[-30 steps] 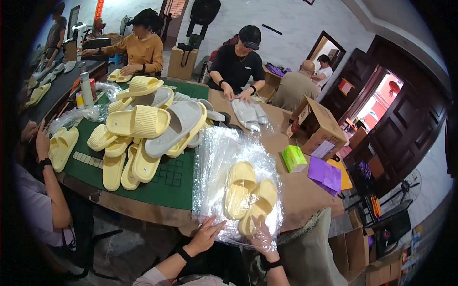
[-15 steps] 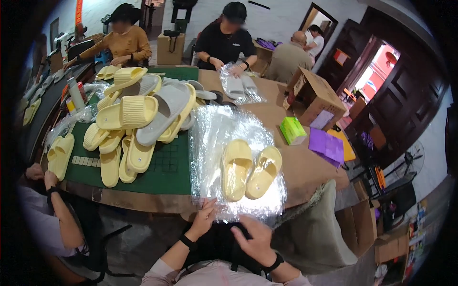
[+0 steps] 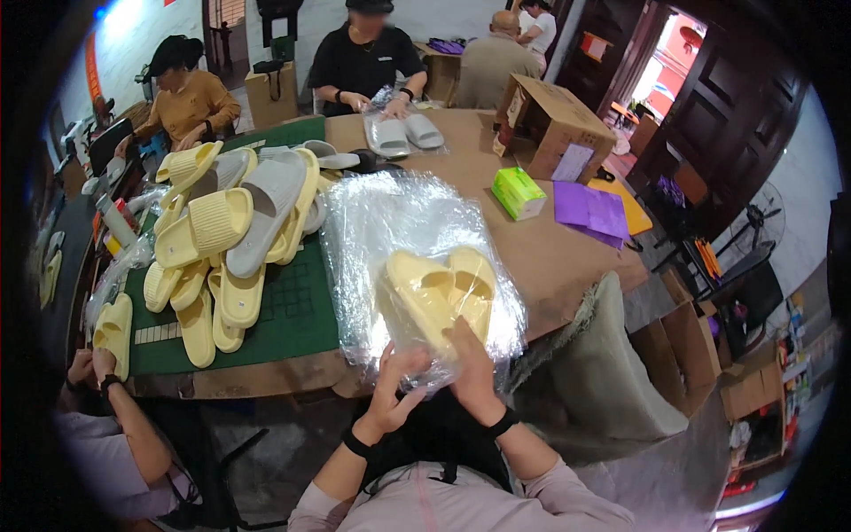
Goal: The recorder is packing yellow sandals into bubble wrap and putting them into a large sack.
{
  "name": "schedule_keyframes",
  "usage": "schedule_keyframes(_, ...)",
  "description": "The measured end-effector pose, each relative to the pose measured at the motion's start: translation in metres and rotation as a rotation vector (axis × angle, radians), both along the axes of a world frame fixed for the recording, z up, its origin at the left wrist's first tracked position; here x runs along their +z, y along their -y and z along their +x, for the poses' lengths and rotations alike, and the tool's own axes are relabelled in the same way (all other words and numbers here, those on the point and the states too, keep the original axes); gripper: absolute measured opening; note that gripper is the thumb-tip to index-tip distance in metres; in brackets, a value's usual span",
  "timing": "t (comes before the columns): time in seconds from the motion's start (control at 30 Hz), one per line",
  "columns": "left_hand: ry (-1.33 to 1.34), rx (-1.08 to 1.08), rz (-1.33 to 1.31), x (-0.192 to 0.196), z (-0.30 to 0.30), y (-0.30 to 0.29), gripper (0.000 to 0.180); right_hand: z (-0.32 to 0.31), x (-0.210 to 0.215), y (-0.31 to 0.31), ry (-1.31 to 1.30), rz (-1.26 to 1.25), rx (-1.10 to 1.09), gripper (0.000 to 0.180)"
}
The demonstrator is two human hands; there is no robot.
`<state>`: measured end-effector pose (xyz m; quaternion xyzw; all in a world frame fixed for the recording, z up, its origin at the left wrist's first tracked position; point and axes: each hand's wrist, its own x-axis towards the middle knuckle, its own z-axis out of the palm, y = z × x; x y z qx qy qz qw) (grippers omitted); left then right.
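Observation:
A pair of pale yellow slippers (image 3: 439, 297) sits inside a clear plastic bag (image 3: 390, 222) at the near edge of the table. My left hand (image 3: 396, 387) pinches the bag's lower edge under the slippers. Beside it, my right hand (image 3: 470, 368) presses on the bag against the heel of the right slipper. Both wrists wear dark bands. The bag's far end lies spread on a stack of more clear bags.
A heap of yellow and grey slippers (image 3: 226, 235) lies on a green cutting mat (image 3: 292, 310) to the left. A green tissue pack (image 3: 519, 192), purple sheets (image 3: 592, 208) and a cardboard box (image 3: 554, 124) sit right. Other people work at the left and far sides.
The bagged slippers have been lifted and drawn toward me. Both hands have come together at the bag's near edge, and the view has dropped closer.

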<state>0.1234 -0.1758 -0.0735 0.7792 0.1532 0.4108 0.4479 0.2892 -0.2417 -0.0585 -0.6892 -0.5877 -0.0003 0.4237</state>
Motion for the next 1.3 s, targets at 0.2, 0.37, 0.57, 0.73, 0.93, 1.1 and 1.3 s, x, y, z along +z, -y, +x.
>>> schedule_keyframes(0.2,-0.549,0.192,0.194,-0.045,0.012,-0.012,0.051,0.064,0.029,0.066,-0.396,0.24,-0.239,0.038)
schedule_keyframes(0.37,-0.638,0.255,0.372,-0.052,0.01,-0.013,0.047,0.106,0.07,0.164,-0.645,0.304,-0.301,0.037)
schedule_keyframes(0.57,-0.628,0.296,0.394,-0.056,0.018,-0.012,0.04,0.137,0.066,0.257,-0.498,0.032,-0.574,0.045)
schedule_keyframes(0.73,-0.641,0.316,0.438,-0.06,0.016,-0.01,0.042,0.13,0.056,0.266,0.002,-0.444,-0.665,0.042)
schedule_keyframes(0.93,-0.664,0.299,0.441,-0.055,0.02,-0.007,0.043,0.172,-0.055,0.252,0.082,-0.489,-0.795,0.044)
schedule_keyframes(1.1,-0.687,0.31,0.463,-0.052,0.016,-0.009,0.044,0.191,-0.129,0.208,-0.314,-0.42,-0.587,0.04)
schedule_keyframes(1.3,-0.715,0.311,0.456,-0.051,0.016,-0.008,0.045,0.202,-0.175,0.18,-0.802,-0.321,-0.429,0.035)
